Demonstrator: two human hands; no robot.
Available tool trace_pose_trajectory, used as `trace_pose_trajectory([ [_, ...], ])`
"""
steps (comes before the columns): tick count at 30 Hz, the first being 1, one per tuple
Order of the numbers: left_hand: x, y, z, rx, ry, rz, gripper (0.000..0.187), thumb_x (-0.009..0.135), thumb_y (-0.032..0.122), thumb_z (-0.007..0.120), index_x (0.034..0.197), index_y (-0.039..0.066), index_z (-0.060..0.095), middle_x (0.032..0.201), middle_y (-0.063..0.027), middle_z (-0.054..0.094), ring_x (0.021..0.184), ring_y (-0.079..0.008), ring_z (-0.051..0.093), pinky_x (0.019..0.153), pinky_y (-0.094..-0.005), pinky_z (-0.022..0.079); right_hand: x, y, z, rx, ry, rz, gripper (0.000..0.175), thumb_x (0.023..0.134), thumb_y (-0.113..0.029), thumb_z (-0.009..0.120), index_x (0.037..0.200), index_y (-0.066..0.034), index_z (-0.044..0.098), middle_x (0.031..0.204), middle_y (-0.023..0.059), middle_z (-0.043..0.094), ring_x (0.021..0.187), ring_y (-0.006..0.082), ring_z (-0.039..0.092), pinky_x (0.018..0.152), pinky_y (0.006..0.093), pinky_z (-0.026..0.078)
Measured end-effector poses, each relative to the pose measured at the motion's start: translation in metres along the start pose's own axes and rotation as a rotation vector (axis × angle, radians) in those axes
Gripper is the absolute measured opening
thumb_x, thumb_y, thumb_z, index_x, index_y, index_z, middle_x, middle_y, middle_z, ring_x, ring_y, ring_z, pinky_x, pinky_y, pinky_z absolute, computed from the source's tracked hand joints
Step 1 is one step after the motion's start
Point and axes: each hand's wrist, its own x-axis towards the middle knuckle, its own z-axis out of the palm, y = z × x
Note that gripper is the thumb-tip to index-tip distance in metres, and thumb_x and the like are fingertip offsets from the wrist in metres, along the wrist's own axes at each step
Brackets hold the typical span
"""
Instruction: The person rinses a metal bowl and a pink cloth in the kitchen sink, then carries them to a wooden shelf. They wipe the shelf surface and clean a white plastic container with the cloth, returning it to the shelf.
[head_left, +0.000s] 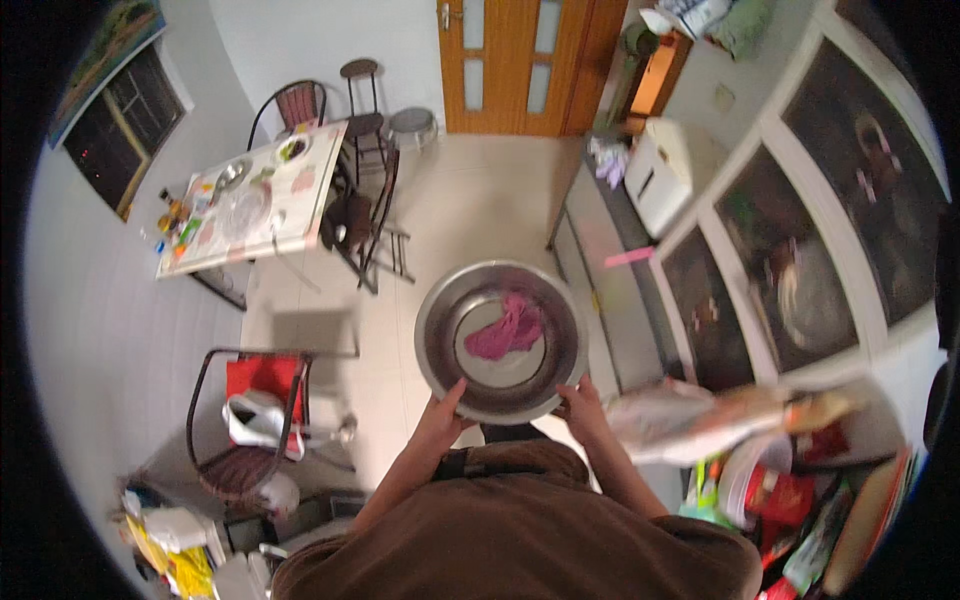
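Observation:
A wide stainless steel basin (435, 352) is held out in front of my body, above the tiled floor. My left hand (448, 412) grips its near rim on the left, with the thumb over the edge. On the right side of the same rim, my right hand (580, 403) holds on in a like manner. A crumpled pink cloth (506, 330) lies on the basin's bottom, apart from both hands. The fingers under the rim are mostly hidden.
At left stands a dining table (304, 217) with dishes and bottles, chairs (360, 217) beside it. A metal-framed chair (240, 465) holds a white bag. A long counter (600, 277) with a white box (660, 172) runs along the right. A wooden door (506, 67) is ahead.

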Motion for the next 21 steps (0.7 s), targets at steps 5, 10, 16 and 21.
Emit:
trace_pose_trajectory([
  [5, 0.146, 0.119, 0.055, 0.043, 0.05, 0.01, 0.053, 0.089, 0.029, 0.05, 0.131, 0.007, 0.026, 0.126, -0.0128, 0.042, 0.111, -0.0264, 0.047, 0.087, -0.0463, 0.045, 0.163, -0.104, 0.038, 0.003, -0.012, 0.033, 0.04, 0.084, -0.006, 0.047, 0.123, -0.0095, 0.038, 0.104, 0.0083, 0.056, 0.088, 0.0232, 0.059, 0.076, 0.0404, 0.052],
  [10, 0.304, 0.22, 0.095, 0.032, 0.007, 0.014, 0.048, 0.09, 0.023, 0.048, 0.13, 0.004, 0.027, 0.122, -0.0151, 0.045, 0.108, -0.0265, 0.05, 0.084, -0.0432, 0.047, 0.325, -0.191, 0.061, -0.001, -0.041, 0.001, 0.045, 0.086, -0.012, 0.049, 0.128, -0.0088, 0.033, 0.108, 0.0115, 0.054, 0.094, 0.0239, 0.057, 0.08, 0.0391, 0.049],
  [16, 0.515, 0.342, 0.133, 0.13, -0.076, -0.015, 0.044, 0.09, 0.023, 0.048, 0.126, 0.002, 0.034, 0.118, -0.0166, 0.049, 0.102, -0.028, 0.054, 0.084, -0.0418, 0.049, 0.526, -0.273, 0.088, 0.032, 0.057, -0.067, 0.051, 0.085, -0.011, 0.048, 0.132, -0.0111, 0.029, 0.108, 0.0122, 0.055, 0.096, 0.0229, 0.057, 0.077, 0.0383, 0.051],
  [21, 0.663, 0.442, 0.197, 0.139, -0.142, -0.14, 0.045, 0.086, 0.011, 0.046, 0.127, 0.0, 0.033, 0.126, -0.0157, 0.043, 0.113, -0.0296, 0.046, 0.094, -0.0439, 0.042, 0.65, -0.362, 0.106, 0.04, 0.262, -0.077, 0.053, 0.085, -0.016, 0.053, 0.133, -0.0128, 0.03, 0.107, 0.0105, 0.056, 0.089, 0.0204, 0.058, 0.073, 0.0347, 0.049],
])
